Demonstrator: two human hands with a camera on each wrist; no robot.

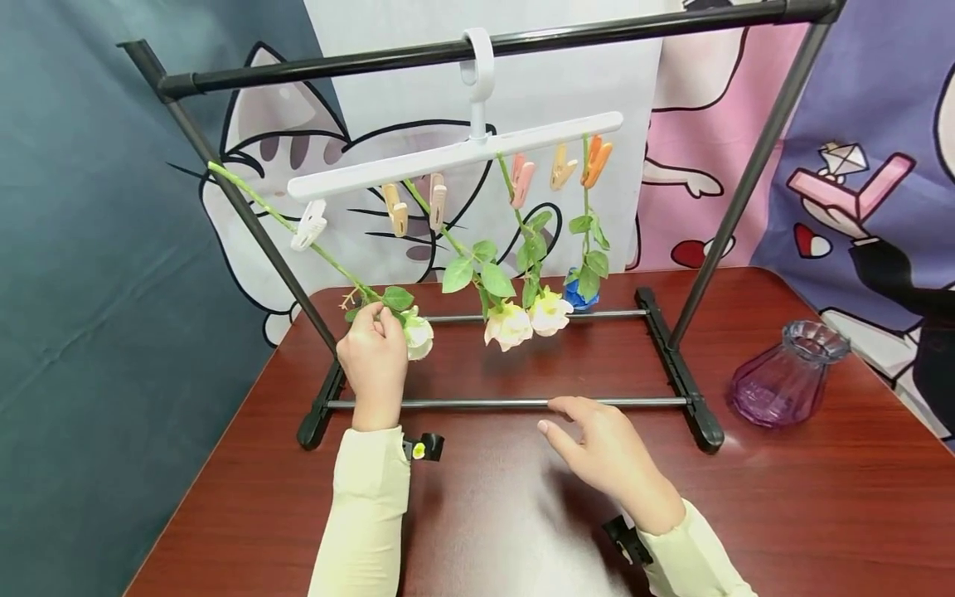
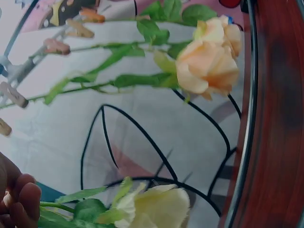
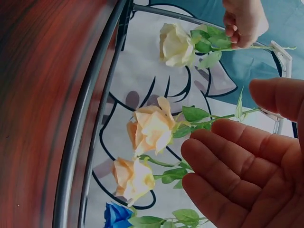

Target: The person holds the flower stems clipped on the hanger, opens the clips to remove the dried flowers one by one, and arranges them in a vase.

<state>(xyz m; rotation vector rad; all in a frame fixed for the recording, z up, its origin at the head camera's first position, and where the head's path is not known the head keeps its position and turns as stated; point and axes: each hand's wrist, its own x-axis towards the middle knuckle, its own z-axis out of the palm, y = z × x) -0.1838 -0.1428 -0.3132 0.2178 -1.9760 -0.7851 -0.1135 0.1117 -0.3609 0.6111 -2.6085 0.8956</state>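
My left hand pinches the green stem of a white rose close to its leaves. That stem slants up through a white clothespin at the left end of the white hanger. My right hand is held over the table with its fingers extended and nothing in it; its palm shows in the right wrist view. Two peach roses hang head down from pink clothespins. A blue rose hangs at the right from an orange clothespin.
The hanger hooks over the top bar of a black rack, whose feet stand on the reddish-brown table. Yellowish clothespins on the hanger hold no flowers. A purple glass vase stands at the right, outside the rack.
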